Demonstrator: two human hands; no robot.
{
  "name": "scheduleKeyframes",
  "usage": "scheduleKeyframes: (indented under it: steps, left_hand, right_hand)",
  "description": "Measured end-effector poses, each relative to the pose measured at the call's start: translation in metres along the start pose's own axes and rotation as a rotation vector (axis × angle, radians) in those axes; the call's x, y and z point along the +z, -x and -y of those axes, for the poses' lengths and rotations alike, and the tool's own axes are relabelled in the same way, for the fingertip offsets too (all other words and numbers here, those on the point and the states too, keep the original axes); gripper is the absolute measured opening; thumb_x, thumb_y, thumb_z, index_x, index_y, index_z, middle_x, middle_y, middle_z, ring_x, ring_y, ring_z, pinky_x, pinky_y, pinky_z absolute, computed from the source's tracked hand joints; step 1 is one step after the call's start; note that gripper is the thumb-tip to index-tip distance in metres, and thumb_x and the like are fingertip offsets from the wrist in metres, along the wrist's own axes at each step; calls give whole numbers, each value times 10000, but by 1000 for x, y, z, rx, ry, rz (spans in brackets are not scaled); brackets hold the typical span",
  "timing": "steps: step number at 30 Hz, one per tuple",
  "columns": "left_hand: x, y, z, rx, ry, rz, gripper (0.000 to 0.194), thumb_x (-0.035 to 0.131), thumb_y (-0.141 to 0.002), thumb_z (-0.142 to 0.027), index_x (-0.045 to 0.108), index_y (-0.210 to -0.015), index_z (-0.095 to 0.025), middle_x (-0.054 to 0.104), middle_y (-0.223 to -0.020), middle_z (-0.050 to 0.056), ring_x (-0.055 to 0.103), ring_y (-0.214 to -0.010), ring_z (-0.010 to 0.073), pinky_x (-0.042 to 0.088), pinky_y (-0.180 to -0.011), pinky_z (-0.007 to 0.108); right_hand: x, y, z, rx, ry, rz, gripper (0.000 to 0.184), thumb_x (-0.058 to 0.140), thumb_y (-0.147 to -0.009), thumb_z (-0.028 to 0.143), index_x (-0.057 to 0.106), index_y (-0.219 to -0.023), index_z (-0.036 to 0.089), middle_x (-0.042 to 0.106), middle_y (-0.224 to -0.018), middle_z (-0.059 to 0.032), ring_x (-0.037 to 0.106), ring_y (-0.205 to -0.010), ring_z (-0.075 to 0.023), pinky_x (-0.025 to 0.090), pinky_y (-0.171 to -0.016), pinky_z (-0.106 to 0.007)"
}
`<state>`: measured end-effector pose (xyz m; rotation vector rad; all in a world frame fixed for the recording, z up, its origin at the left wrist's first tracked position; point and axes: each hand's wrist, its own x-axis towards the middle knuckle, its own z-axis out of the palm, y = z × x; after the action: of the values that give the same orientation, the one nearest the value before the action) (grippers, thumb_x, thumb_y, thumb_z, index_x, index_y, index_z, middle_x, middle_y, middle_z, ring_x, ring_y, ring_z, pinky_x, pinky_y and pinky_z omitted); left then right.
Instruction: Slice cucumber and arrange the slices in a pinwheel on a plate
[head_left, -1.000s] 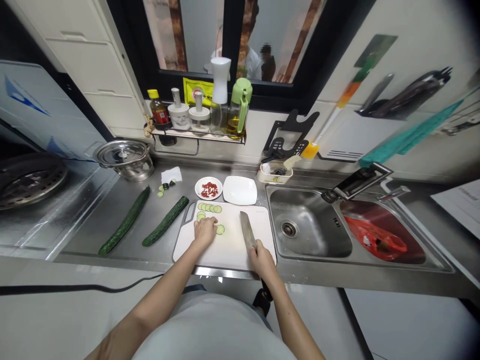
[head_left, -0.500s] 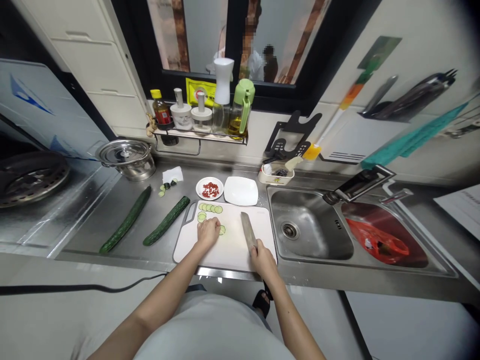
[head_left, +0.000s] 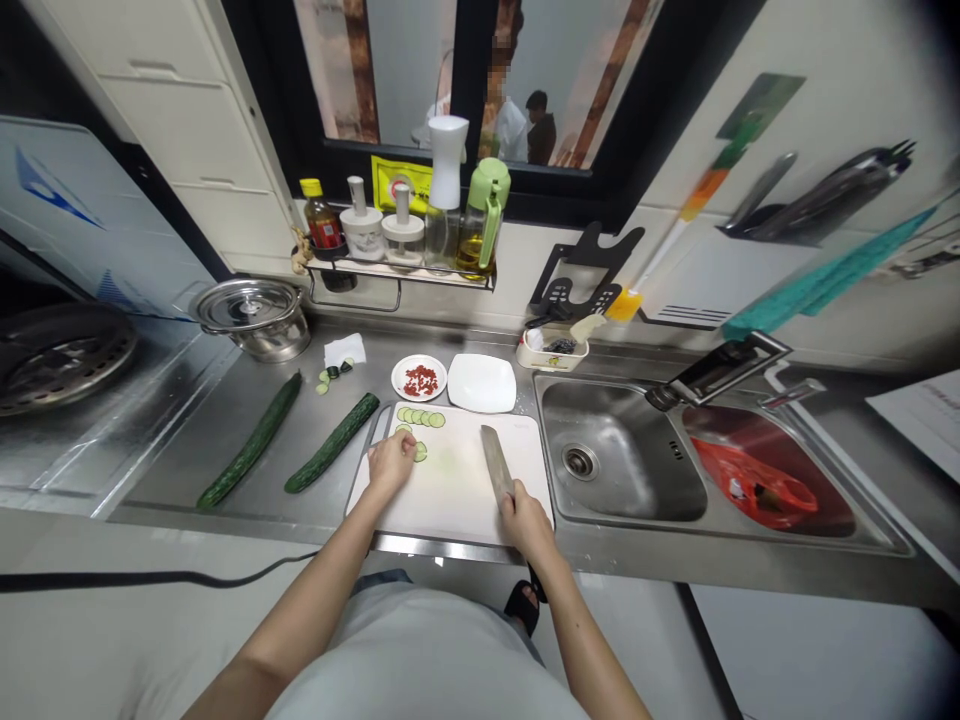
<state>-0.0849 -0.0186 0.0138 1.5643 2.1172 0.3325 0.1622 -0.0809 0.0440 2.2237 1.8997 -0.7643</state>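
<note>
My right hand (head_left: pixel 525 515) is wrapped round the handle of a kitchen knife (head_left: pixel 495 462), its wide blade resting over the right part of a white cutting board (head_left: pixel 457 505). On the board's left side, my left hand (head_left: pixel 392 460) has its fingers pinched together at a cucumber slice (head_left: pixel 420 452). Part of that slice is covered by the fingertips. A row of overlapping cucumber slices (head_left: pixel 421 418) lies along the board's top left edge, and another slice shows just below it, partly behind my fingers.
Two cucumbers (head_left: pixel 334 443) lie left of the board. Behind it stand a plate of chopped red pieces (head_left: pixel 420 378) and a white square plate (head_left: pixel 482 382). The sink (head_left: pixel 622 450) is at the right, a lidded steel pot (head_left: pixel 255 318) at the back left.
My left hand has moved left across the board, and the cucumber slice at its fingertips has shifted left with it. My right hand and the knife stay in place.
</note>
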Motion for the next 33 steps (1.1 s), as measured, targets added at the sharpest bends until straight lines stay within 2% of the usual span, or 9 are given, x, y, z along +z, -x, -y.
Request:
scheduleKeyframes:
  steps: [9,14,22,27,33]
  left_hand:
    - [-7,-18,25,-96,-43,-40,183,505,-851,-273,644,-969,-273,716,-997,-3,634,-951,178,403,-833,290]
    - [-8,-20,27,-94,-86,-26,219,489,-851,-284,658,-988,-299,715,-1010,12,630,-983,218,393,-865,339]
    - [-12,-19,24,-87,-152,-6,239,476,-860,-303,692,-959,-274,702,-1035,45,600,-1026,241,372,-905,382]
    - [-9,-18,15,-19,-101,-63,252,495,-840,-288,679,-1011,-273,677,-1084,56,574,-1054,245,369,-911,385]
    - [-2,-27,-19,122,-74,-77,297,493,-844,-273,657,-1092,-261,648,-1131,71,538,-1093,258,349,-939,393]
  right_hand:
    - [0,-1,-1,-3,3,-1,347,251,-977,260,470,-1228,159,683,-992,-110,626,-889,-182,333,-655,-250]
    - [0,-2,-1,-3,-14,2,362,249,-974,267,465,-1245,161,681,-1011,-115,627,-906,-189,339,-662,-253]
    - [-2,-2,1,13,-20,19,335,277,-970,259,492,-1209,163,679,-995,-111,618,-876,-177,315,-648,-252]
    - [-1,-3,1,10,-19,20,351,269,-969,257,485,-1229,161,676,-1003,-120,617,-885,-188,324,-656,-259]
    - [2,-4,1,0,-12,13,351,264,-973,268,467,-1244,173,677,-990,-111,621,-878,-184,331,-658,-259]
